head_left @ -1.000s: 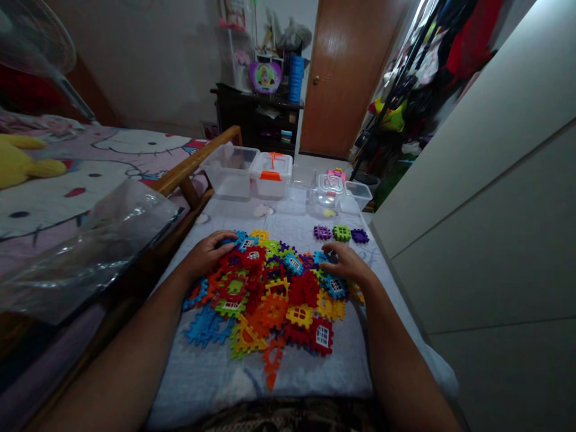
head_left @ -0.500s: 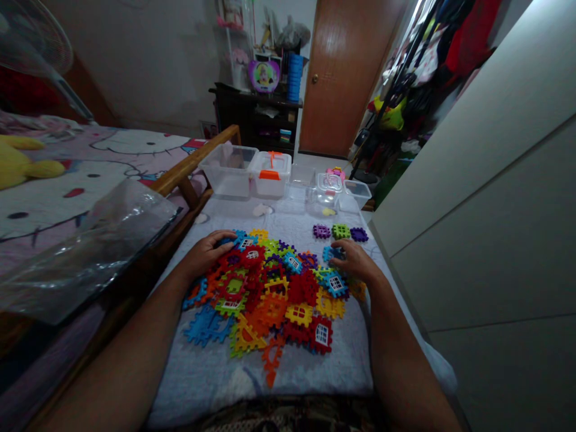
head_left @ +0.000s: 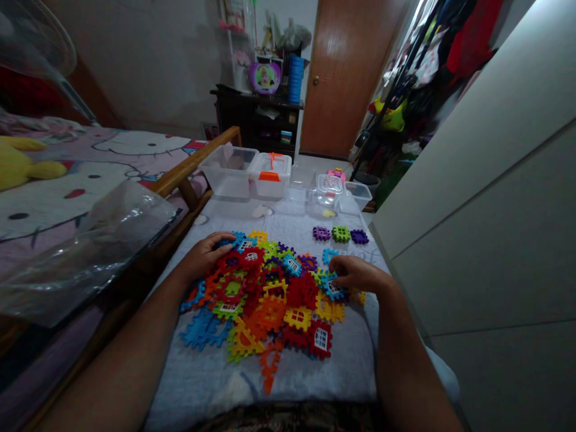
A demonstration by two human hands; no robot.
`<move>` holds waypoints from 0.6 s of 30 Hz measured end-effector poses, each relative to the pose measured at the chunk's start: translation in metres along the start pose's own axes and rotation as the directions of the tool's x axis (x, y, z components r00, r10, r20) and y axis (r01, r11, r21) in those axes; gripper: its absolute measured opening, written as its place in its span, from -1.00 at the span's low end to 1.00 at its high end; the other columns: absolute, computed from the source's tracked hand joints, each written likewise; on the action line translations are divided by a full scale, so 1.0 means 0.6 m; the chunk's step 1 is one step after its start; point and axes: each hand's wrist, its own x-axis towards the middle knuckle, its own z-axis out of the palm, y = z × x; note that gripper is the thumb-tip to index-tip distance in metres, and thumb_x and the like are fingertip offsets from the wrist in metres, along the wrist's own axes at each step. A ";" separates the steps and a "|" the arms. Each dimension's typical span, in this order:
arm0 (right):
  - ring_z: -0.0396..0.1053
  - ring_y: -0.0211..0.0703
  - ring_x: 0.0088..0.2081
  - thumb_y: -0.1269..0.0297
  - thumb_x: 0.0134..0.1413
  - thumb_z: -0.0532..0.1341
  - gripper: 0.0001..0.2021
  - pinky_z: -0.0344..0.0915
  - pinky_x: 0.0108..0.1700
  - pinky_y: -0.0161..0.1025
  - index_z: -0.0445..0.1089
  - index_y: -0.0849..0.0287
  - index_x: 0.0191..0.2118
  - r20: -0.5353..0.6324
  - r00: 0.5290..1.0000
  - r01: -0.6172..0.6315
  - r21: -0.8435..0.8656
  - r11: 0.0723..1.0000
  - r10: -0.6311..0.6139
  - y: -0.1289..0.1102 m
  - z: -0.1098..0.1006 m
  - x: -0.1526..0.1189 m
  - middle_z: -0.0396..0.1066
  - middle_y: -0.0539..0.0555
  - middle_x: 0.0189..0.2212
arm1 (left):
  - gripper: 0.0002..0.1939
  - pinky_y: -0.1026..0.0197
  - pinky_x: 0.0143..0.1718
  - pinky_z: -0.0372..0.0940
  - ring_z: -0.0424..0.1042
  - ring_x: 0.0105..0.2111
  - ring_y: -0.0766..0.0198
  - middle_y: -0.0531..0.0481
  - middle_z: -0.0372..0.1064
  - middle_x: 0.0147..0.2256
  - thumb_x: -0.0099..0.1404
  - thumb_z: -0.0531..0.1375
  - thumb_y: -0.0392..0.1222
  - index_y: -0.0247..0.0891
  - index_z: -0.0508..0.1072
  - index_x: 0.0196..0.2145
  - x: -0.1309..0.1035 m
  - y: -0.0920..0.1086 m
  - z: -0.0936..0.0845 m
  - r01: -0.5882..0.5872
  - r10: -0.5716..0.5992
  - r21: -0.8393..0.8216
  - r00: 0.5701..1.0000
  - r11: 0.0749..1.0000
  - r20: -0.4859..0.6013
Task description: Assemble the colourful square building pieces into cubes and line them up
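A pile of toothed plastic pieces in red, orange, yellow, green and blue (head_left: 270, 312) covers the middle of the cloth-covered table (head_left: 333, 378). My left hand (head_left: 207, 257) rests open on the pile's left edge, beside a blue piece with a white window (head_left: 245, 245). At the right edge, my right hand (head_left: 353, 273) has its fingers on another blue windowed piece (head_left: 333, 289); whether they grip it is unclear. A loose blue piece (head_left: 330, 255) lies just behind that hand. Farther back sit a purple piece (head_left: 321, 233), a green one (head_left: 341, 233) and a dark purple one (head_left: 359, 236) in a row.
Clear plastic boxes (head_left: 229, 174) line the table's far end, one with orange latches (head_left: 270, 176). A wooden bed rail (head_left: 198, 159) and a plastic bag (head_left: 103, 240) are on the left. A pale cabinet (head_left: 486, 210) stands on the right.
My right hand has moved nearer, from the loose blue piece to the blue windowed piece at the pile's right edge. My left hand has barely moved.
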 end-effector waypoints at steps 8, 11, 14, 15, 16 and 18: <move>0.22 -0.30 -0.48 0.41 -0.05 0.27 -0.85 0.13 -0.45 -0.34 0.41 0.15 -0.27 -0.018 1.000 0.016 0.028 0.999 -0.015 0.013 -0.002 0.004 0.28 -0.10 -0.52 | -0.34 -0.08 0.26 0.13 0.37 0.13 -0.09 -0.15 0.45 0.07 0.12 0.18 0.42 -0.17 0.54 -0.09 0.000 0.001 -0.001 0.002 -0.002 -0.008 1.000 1.000 0.009; 0.34 -0.21 -0.35 0.29 -0.08 0.36 -0.72 0.28 -0.31 -0.27 0.42 0.13 -0.18 -0.066 0.997 0.046 0.000 0.999 -0.046 0.003 -0.008 -0.006 0.39 -0.02 -0.36 | -0.32 -0.07 0.26 0.14 0.37 0.12 -0.08 -0.16 0.44 0.08 0.10 0.19 0.44 -0.19 0.55 -0.11 0.000 0.003 0.001 0.004 -0.004 -0.019 1.000 1.000 -0.005; 0.38 -0.10 -0.16 0.24 -0.13 0.42 -0.56 0.36 -0.10 -0.17 0.41 0.08 -0.05 -0.084 0.988 0.130 -0.033 0.991 -0.132 -0.013 -0.006 -0.021 0.42 0.06 -0.17 | -0.34 -0.05 0.26 0.14 0.37 0.13 -0.06 -0.15 0.44 0.09 0.10 0.19 0.43 -0.18 0.55 -0.11 -0.001 0.003 0.001 0.008 -0.009 -0.017 1.000 1.000 -0.014; 0.37 -0.07 -0.11 0.24 -0.14 0.43 -0.51 0.35 -0.05 -0.14 0.40 0.07 -0.02 -0.087 0.985 0.144 -0.056 0.988 -0.148 -0.020 -0.002 -0.025 0.41 0.08 -0.12 | -0.35 -0.05 0.26 0.14 0.37 0.13 -0.06 -0.14 0.44 0.09 0.10 0.19 0.42 -0.17 0.55 -0.11 -0.002 0.004 0.002 0.009 -0.009 -0.015 1.000 1.000 -0.015; 0.36 -0.03 -0.07 0.25 -0.15 0.44 -0.47 0.34 0.00 -0.11 0.38 0.06 0.02 -0.091 0.984 0.145 -0.085 0.986 -0.152 -0.026 0.003 -0.028 0.40 0.10 -0.09 | -0.36 -0.06 0.26 0.14 0.37 0.13 -0.06 -0.14 0.44 0.09 0.11 0.19 0.41 -0.17 0.55 -0.11 -0.002 0.005 0.001 0.009 -0.010 -0.014 1.000 1.000 -0.015; 0.33 0.04 0.00 0.25 -0.20 0.46 -0.39 0.31 0.06 -0.06 0.37 0.04 0.06 -0.096 0.987 0.116 -0.144 0.983 -0.130 -0.039 0.015 -0.031 0.37 0.13 -0.02 | -0.36 -0.07 0.26 0.14 0.37 0.13 -0.06 -0.14 0.45 0.08 0.11 0.19 0.40 -0.17 0.55 -0.12 -0.003 0.008 0.001 0.012 -0.012 -0.016 1.000 1.000 -0.015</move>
